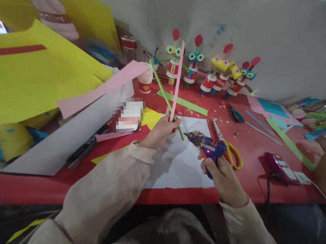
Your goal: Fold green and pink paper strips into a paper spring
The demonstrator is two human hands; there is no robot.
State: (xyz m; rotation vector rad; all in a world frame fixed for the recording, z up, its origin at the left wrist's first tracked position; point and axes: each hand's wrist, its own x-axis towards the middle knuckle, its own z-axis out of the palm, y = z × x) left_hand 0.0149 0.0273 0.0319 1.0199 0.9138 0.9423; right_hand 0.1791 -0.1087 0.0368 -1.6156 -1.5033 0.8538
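In my left hand (pixel 163 131) I pinch a green paper strip (pixel 161 84) and a pink paper strip (pixel 178 80), which cross near my fingers and spread apart upward. My right hand (pixel 221 171) grips a blue hot glue gun (pixel 214 148) with a small red light on its body. Its nozzle is crusted with dark, dirty residue and points left toward the lower end of the green strip, with a small gap between. Beneath both hands lies a white sheet of paper (pixel 178 164). Yellow-handled scissors (pixel 236 158) rest just right of the glue gun.
Several paper-cup figures (pixel 190 76) stand along the wall. A white-and-red cup (pixel 145 81), pliers (pixel 235 113) and a purple power block (pixel 282 167) sit on the red table (pixel 250 139). Large yellow sheets (pixel 42 77) and a black marker (pixel 82 152) are at left. Another person's arm shows at right.
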